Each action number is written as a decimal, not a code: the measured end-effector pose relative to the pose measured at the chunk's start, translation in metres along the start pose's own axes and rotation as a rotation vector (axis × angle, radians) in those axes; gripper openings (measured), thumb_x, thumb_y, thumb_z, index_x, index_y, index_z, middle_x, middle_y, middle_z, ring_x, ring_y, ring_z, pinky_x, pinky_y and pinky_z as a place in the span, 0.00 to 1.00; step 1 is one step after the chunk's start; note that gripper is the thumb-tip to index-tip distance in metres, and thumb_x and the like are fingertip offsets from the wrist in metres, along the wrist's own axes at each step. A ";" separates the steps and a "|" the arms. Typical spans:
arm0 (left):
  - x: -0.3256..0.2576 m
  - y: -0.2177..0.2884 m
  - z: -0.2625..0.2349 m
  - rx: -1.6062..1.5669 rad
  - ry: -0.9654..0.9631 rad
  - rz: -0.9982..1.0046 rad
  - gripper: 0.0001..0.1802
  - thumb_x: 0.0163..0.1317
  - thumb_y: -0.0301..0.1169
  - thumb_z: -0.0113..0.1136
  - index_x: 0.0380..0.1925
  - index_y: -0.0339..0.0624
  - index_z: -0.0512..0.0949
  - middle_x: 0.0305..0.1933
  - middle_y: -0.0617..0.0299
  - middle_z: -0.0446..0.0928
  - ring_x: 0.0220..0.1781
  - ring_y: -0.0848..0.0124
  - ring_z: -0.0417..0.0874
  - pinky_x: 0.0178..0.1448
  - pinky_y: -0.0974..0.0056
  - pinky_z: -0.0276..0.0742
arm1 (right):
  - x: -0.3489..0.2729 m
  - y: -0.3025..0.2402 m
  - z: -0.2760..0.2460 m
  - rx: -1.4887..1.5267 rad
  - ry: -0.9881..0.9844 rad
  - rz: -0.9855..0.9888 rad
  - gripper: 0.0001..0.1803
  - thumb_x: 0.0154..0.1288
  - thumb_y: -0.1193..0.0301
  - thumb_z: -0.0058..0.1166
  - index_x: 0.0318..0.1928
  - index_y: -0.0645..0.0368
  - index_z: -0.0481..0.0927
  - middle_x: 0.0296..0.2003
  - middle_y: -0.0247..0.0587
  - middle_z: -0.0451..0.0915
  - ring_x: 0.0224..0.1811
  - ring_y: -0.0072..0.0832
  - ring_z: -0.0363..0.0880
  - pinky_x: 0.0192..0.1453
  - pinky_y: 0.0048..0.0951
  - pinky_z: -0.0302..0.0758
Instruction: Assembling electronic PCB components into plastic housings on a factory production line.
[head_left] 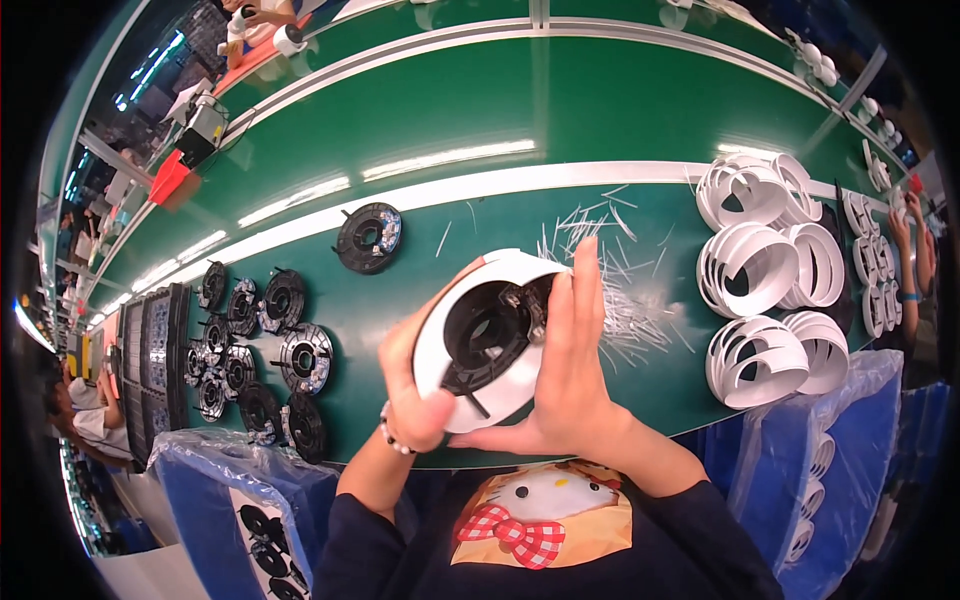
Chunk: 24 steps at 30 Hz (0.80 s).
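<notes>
Between my two hands is a white round plastic housing (522,388), tilted above the front of the green table. A black ring-shaped part (468,335) sits inside it, with a dark central opening and a small tab pointing downward. My left hand (412,385) grips the housing's left side, thumb in front at its lower rim. Against the right side lies my right hand (575,375), its fingers straight and pointing up, its thumb under the lower edge. A single black ring assembly with a circuit board (368,238) lies beyond, to the left.
Several black ring assemblies (305,358) lie at left beside a dark tray (152,350). Thin white strips (620,300) are scattered right of the housing. Stacked white rings (750,270) stand at right. Plastic-lined blue bins (815,480) flank me. Other people work around the line.
</notes>
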<state>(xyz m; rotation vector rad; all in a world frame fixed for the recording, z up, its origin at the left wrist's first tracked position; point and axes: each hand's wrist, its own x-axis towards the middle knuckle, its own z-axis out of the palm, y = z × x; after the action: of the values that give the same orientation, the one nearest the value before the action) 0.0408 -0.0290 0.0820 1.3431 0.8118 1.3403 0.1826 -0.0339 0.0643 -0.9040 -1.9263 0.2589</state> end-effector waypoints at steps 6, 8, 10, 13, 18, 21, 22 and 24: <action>0.011 0.024 0.002 0.642 -0.214 0.523 0.33 0.36 0.35 0.60 0.42 0.22 0.67 0.43 0.40 0.71 0.47 0.51 0.73 0.48 0.60 0.71 | -0.014 0.015 0.019 0.191 0.180 0.038 0.67 0.27 0.53 0.68 0.59 0.69 0.34 0.56 0.76 0.36 0.60 0.64 0.37 0.58 0.55 0.42; 0.009 0.024 0.001 0.610 -0.258 0.520 0.34 0.36 0.34 0.60 0.44 0.22 0.66 0.43 0.40 0.71 0.48 0.51 0.72 0.48 0.60 0.71 | -0.015 0.016 0.020 0.151 0.200 0.002 0.68 0.26 0.51 0.68 0.59 0.70 0.34 0.56 0.76 0.36 0.61 0.63 0.37 0.58 0.54 0.42; 0.010 0.022 0.000 0.601 -0.262 0.513 0.34 0.36 0.34 0.60 0.44 0.22 0.66 0.43 0.39 0.70 0.48 0.50 0.72 0.49 0.60 0.71 | -0.017 0.015 0.022 0.174 0.221 0.046 0.68 0.26 0.51 0.68 0.59 0.71 0.34 0.56 0.75 0.35 0.60 0.63 0.38 0.57 0.54 0.42; 0.010 0.019 -0.003 0.613 -0.248 0.539 0.34 0.39 0.37 0.57 0.45 0.23 0.65 0.43 0.40 0.71 0.46 0.52 0.74 0.47 0.63 0.72 | -0.017 0.011 0.015 0.120 0.215 0.054 0.67 0.26 0.50 0.67 0.59 0.70 0.37 0.57 0.74 0.38 0.60 0.60 0.41 0.57 0.52 0.45; 0.003 0.017 -0.012 0.695 -0.149 0.315 0.29 0.48 0.37 0.46 0.48 0.26 0.63 0.32 0.46 0.75 0.30 0.59 0.79 0.32 0.68 0.73 | -0.008 0.011 -0.001 0.236 0.286 0.023 0.63 0.27 0.49 0.67 0.57 0.72 0.44 0.53 0.63 0.55 0.57 0.46 0.56 0.54 0.38 0.59; 0.000 0.015 -0.012 0.591 -0.158 0.242 0.27 0.52 0.38 0.43 0.47 0.27 0.64 0.29 0.47 0.75 0.29 0.60 0.79 0.32 0.69 0.72 | 0.000 0.022 -0.003 0.325 0.350 -0.021 0.45 0.44 0.52 0.60 0.53 0.74 0.55 0.41 0.56 0.70 0.38 0.39 0.75 0.39 0.29 0.72; 0.000 0.014 -0.011 0.530 -0.171 0.183 0.26 0.53 0.39 0.43 0.47 0.28 0.64 0.29 0.47 0.75 0.29 0.60 0.79 0.33 0.69 0.71 | 0.002 0.022 -0.014 0.318 0.258 0.082 0.37 0.50 0.54 0.53 0.50 0.73 0.60 0.38 0.54 0.72 0.37 0.36 0.75 0.39 0.27 0.72; 0.001 0.009 -0.010 0.494 -0.158 0.221 0.24 0.54 0.37 0.41 0.46 0.28 0.65 0.28 0.47 0.75 0.28 0.61 0.79 0.33 0.68 0.70 | 0.002 0.020 -0.021 0.520 0.160 0.316 0.22 0.63 0.61 0.35 0.41 0.70 0.71 0.30 0.47 0.77 0.32 0.27 0.76 0.36 0.22 0.71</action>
<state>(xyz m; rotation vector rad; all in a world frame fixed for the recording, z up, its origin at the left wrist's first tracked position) 0.0298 -0.0283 0.0891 1.9482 0.9430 1.2217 0.2090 -0.0229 0.0659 -0.8375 -1.4590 0.8082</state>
